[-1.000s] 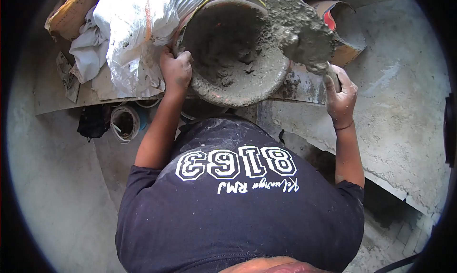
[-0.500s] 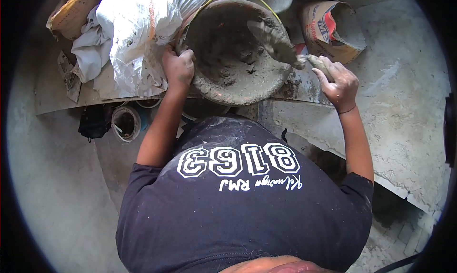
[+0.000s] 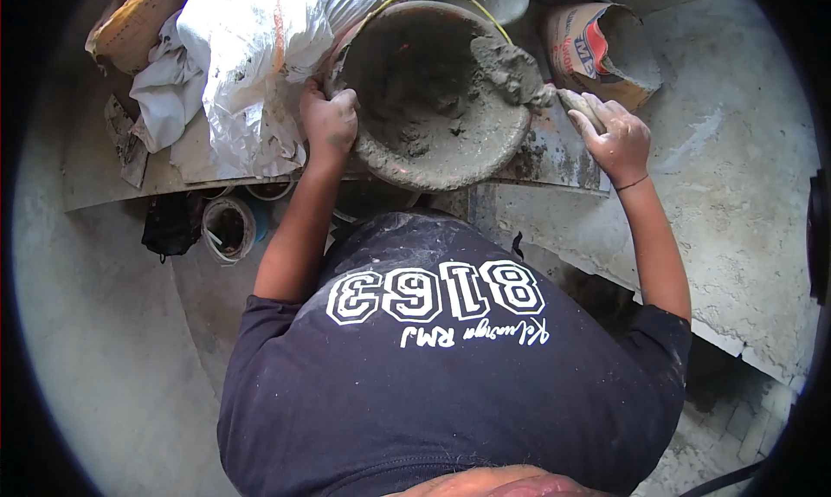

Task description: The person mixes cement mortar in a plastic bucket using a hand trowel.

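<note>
A round bucket coated in grey mortar stands in front of me, with wet mortar inside. My left hand is closed on the bucket's left rim. My right hand grips the handle of a trowel at the bucket's right side. The trowel's blade lies over the right rim and carries a lump of grey mortar. A thin yellow-green handle rises at the bucket's far edge.
White plastic sacks lie left of the bucket, with a brown sack beyond. An open paper cement bag stands at the right. Below the board's left edge are a small white bucket and a black bag.
The trowel blade was blurred and looked bare; now it holds still with mortar on it. My right hand has shifted slightly down and left.
</note>
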Demonstrator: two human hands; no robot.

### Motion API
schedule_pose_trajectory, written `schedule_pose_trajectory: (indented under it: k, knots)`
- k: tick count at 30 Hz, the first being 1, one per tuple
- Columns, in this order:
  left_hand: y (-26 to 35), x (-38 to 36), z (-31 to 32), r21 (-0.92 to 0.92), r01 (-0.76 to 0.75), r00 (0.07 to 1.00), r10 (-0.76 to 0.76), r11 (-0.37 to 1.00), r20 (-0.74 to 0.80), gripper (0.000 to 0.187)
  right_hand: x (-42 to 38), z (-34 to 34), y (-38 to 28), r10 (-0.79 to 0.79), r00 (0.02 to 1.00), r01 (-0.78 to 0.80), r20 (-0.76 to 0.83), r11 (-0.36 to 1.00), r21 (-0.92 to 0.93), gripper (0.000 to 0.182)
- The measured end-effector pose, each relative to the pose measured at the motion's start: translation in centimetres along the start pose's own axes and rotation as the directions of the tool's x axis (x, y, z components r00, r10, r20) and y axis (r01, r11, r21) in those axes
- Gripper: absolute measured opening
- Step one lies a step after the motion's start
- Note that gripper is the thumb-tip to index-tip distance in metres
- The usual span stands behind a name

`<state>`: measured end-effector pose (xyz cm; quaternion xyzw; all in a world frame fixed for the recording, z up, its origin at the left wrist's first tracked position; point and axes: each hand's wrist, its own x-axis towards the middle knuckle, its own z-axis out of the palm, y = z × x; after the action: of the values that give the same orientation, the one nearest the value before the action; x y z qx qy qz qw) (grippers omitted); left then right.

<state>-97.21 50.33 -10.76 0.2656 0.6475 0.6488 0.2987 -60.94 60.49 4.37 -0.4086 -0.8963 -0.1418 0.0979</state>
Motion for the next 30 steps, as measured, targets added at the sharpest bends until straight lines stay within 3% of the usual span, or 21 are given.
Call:
schedule_pose_trajectory:
  k: [3, 5, 7, 8, 9, 10, 11, 12, 13, 15, 16, 17, 19, 20, 21, 22, 23, 25, 27, 30]
  knots:
    - [0.2, -0.3, 0.1, -0.055, -0.037, 0.999, 0.036, 0.998, -0.022, 0.038, -0.1, 0.4, -0.5, 0.007, 0.999, -0.004, -0.042, 0.998, 0.070, 0.032]
    - [0.6, -0.3, 0.0, 0.043, -0.052, 0.998, 0.052, 0.998, -0.016, 0.039, -0.6, 1.5, -0.8, 0.049, 0.998, -0.045, -0.032, 0.991, 0.123, 0.033]
    - [0.0, -0.1, 0.0, 0.042, -0.102, 0.994, 0.103, 0.994, -0.018, 0.040, -1.3, 2.5, -0.2, 0.272, 0.887, -0.385, 0.373, 0.883, 0.269, 0.035]
    - [-0.3, 0.0, 0.1, 0.039, -0.152, 0.988, 0.152, 0.988, -0.016, 0.041, -2.6, 5.5, 2.2, 0.201, 0.867, -0.415, 0.455, 0.796, 0.440, 0.034]
    - [-0.6, 0.1, 0.1, 0.039, -0.155, 0.988, 0.156, 0.987, -0.011, 0.041, -2.5, 5.1, 1.9, 0.206, 0.868, -0.418, 0.452, 0.795, 0.440, 0.034]
    - [-0.9, 0.2, 0.1, -0.011, -0.143, 0.990, 0.143, 0.990, -0.004, 0.042, -2.5, 4.5, 1.4, 0.205, 0.684, -0.682, 0.700, 0.523, 0.512, 0.032]
    - [-1.0, 0.4, 0.2, -0.061, -0.129, 0.992, 0.130, 0.990, 0.002, 0.043, -2.6, 4.0, 0.9, 0.090, 0.464, -0.876, 0.881, 0.199, 0.440, 0.031]
    - [-1.1, 0.5, 0.1, -0.062, -0.134, 0.991, 0.134, 0.989, 0.005, 0.043, -3.1, 4.3, 0.4, 0.009, 0.452, -0.890, 0.892, 0.078, 0.450, 0.036]
    - [-1.1, 0.6, 0.0, -0.036, -0.083, 0.997, 0.083, 0.996, 0.008, 0.042, -3.6, 4.9, 0.6, 0.010, 0.456, -0.888, 0.890, 0.077, 0.453, 0.036]
    - [-0.9, 0.4, -0.1, -0.007, -0.030, 1.000, 0.030, 1.000, 0.007, 0.041, -4.7, 6.2, 0.8, -0.244, 0.357, -0.927, 0.901, -0.208, 0.311, 0.021]
    - [-0.6, 0.3, 0.0, -0.024, -0.052, 0.999, 0.052, 0.998, 0.001, 0.041, -5.0, 7.0, 0.3, -0.310, 0.396, -0.901, 0.865, -0.314, 0.300, 0.019]
    - [-0.3, 0.2, 0.1, -0.043, -0.074, 0.997, 0.074, 0.996, -0.006, 0.042, -5.4, 7.2, 0.0, -0.313, 0.396, -0.901, 0.863, -0.313, 0.300, 0.019]
    - [0.6, -0.2, 0.1, -0.045, -0.052, 0.999, 0.052, 0.998, 0.000, 0.041, -4.7, 5.1, -2.7, -0.016, 0.387, -0.911, 0.922, -0.165, 0.379, 0.022]
    - [0.9, -0.4, 0.1, -0.047, -0.026, 1.000, 0.026, 0.999, 0.009, 0.041, -6.1, 7.0, -2.3, 0.157, 0.535, -0.842, 0.830, 0.019, 0.540, 0.045]
    - [1.1, -0.5, 0.1, -0.043, -0.021, 1.000, 0.021, 0.999, 0.005, 0.041, -6.2, 7.0, -2.4, 0.151, 0.532, -0.844, 0.833, 0.020, 0.536, 0.045]
    - [1.1, -0.6, 0.1, -0.029, -0.048, 0.999, 0.048, 0.998, 0.004, 0.043, -6.3, 6.9, -2.8, 0.284, 0.755, -0.655, 0.591, 0.348, 0.670, 0.049]
    - [1.0, -0.6, 0.1, -0.014, -0.077, 0.997, 0.077, 0.997, 0.007, 0.044, -6.5, 6.7, -3.1, 0.293, 0.917, -0.400, 0.272, 0.656, 0.640, 0.053]
    - [0.0, -0.1, 0.0, -0.024, -0.082, 0.996, 0.083, 0.996, 0.019, 0.045, -6.9, 5.4, -4.0, 0.329, 0.887, -0.460, 0.323, 0.690, 0.559, 0.057]
    - [-0.5, 0.1, -0.3, -0.031, -0.089, 0.995, 0.091, 0.996, 0.035, 0.045, -7.2, 4.7, -4.9, 0.306, 0.946, -0.323, 0.108, 0.848, 0.420, 0.050]
    - [0.2, -0.1, -0.2, 0.047, -0.084, 0.996, 0.083, 0.995, 0.029, 0.048, -6.9, 3.3, -4.7, 0.275, 0.956, -0.293, 0.104, 0.865, 0.408, 0.043]
